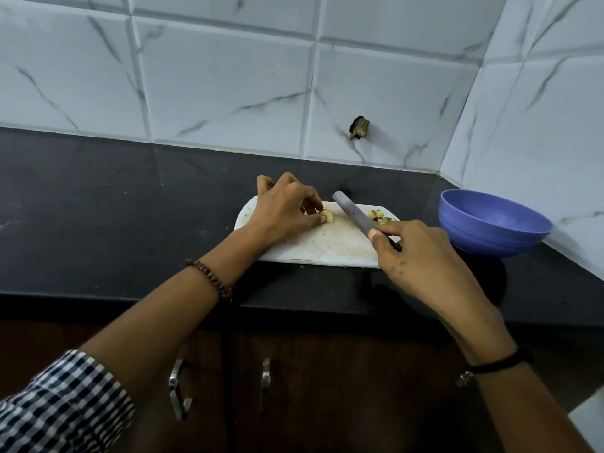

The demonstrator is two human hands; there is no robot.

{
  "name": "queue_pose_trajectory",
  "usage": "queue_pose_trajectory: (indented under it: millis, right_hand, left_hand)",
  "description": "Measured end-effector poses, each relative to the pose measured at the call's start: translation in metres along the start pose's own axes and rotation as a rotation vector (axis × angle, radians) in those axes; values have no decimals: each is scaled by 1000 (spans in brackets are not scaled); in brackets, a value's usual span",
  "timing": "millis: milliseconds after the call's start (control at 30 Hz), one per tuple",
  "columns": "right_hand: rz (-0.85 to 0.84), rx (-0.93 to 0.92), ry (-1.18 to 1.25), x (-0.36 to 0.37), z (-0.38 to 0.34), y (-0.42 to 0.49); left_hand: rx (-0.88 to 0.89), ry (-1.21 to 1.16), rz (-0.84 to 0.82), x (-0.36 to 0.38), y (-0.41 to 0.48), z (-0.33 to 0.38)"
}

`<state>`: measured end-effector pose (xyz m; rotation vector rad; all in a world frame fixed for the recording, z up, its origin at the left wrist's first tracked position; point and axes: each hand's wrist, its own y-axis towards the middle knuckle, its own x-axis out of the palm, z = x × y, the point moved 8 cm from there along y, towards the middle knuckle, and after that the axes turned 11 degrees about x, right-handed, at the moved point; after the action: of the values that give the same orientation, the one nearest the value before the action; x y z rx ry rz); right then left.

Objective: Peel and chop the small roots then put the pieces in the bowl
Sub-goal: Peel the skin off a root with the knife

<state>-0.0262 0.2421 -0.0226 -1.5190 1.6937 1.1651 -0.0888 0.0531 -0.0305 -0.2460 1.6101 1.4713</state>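
left hand (287,207) pinches root piece (327,216), right hand (415,253) grips knife (351,212).

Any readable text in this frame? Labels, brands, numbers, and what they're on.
None readable. The blue bowl, the knife held by the right hand, the white cutting board, the root piece that the left hand pinches, and the wall tiles all show no print.
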Motion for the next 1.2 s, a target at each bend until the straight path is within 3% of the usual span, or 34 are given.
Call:
queue_pose_trajectory:
  millis: [733,1200]
  right_hand:
    - [17,5,-175,28,-37,19]
    - [-99,12,-266,21,-30,3]
  left_hand:
    - [-25,-42,-12,4,-1,-1]
    - [-2,24,-69,9,-2,4]
